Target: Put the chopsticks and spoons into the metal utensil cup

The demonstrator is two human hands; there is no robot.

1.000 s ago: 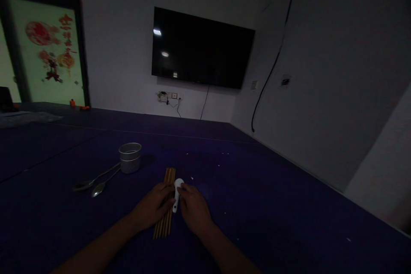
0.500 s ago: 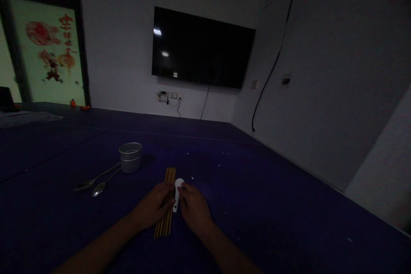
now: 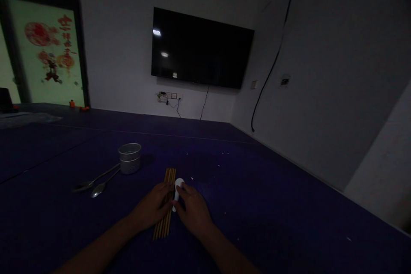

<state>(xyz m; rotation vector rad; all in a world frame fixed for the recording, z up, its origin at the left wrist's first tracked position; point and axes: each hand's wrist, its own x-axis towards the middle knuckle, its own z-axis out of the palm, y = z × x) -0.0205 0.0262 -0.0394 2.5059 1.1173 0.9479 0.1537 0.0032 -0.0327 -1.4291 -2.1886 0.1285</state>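
A bundle of wooden chopsticks lies lengthwise on the dark purple surface. A small white spoon rests along its right side. My left hand lies over the chopsticks, fingers curled down on them. My right hand sits against the white spoon, its fingers bent onto the spoon's handle and bowl. The light is dim, so the finger contact is hard to read exactly.
A small metal cup stands to the left beyond the hands, with two metal spoons lying beside it. A black television hangs on the far wall. White specks dot the surface.
My right hand has slid slightly left, covering more of the white spoon's handle. The left hand and the chopsticks stay put.
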